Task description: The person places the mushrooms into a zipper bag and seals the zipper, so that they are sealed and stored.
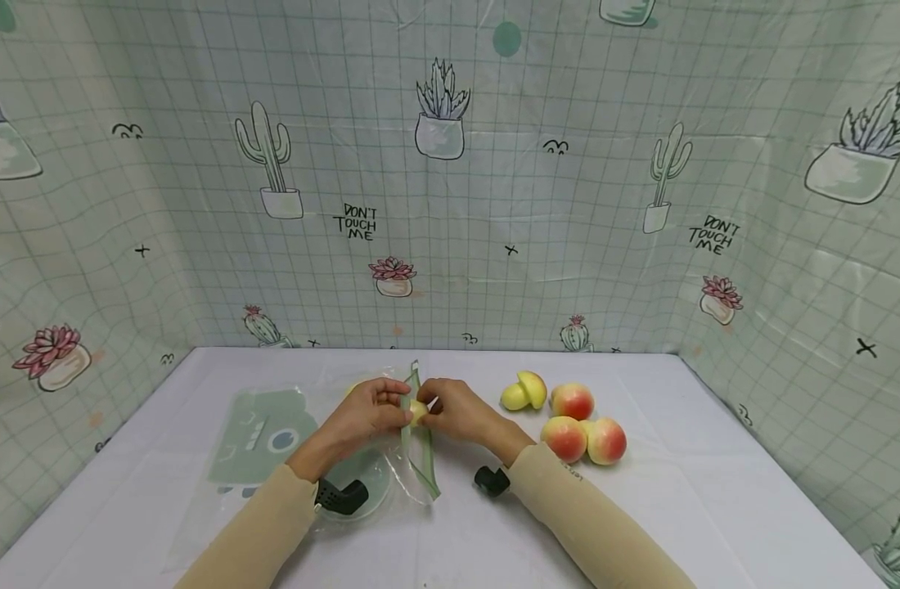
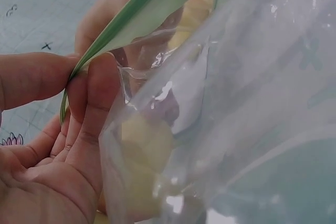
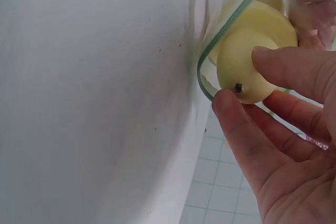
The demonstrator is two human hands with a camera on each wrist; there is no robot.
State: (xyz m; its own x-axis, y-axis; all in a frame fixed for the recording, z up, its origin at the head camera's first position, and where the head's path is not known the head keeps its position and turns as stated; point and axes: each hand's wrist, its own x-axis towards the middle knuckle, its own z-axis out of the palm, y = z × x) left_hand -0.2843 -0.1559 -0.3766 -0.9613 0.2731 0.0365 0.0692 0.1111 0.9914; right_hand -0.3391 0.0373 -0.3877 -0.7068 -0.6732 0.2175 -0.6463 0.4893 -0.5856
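Near the middle of the tabletop (image 1: 641, 523), the left hand (image 1: 365, 413) pinches the green rim of the bag (image 2: 220, 129) between thumb and curled fingers (image 2: 92, 95), holding its mouth apart. The right hand (image 1: 457, 409) grips a yellow fruit (image 3: 252, 59) by its fingertips at the bag's opening. Peaches (image 1: 586, 438) lie toward the right edge.

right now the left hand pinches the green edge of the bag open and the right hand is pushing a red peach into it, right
Not quite. The left hand does pinch the bag's green edge, but the right hand is pushing in a pale yellow fruit, not a red peach. The right wrist view shows it plainly. The peaches lie on the table.
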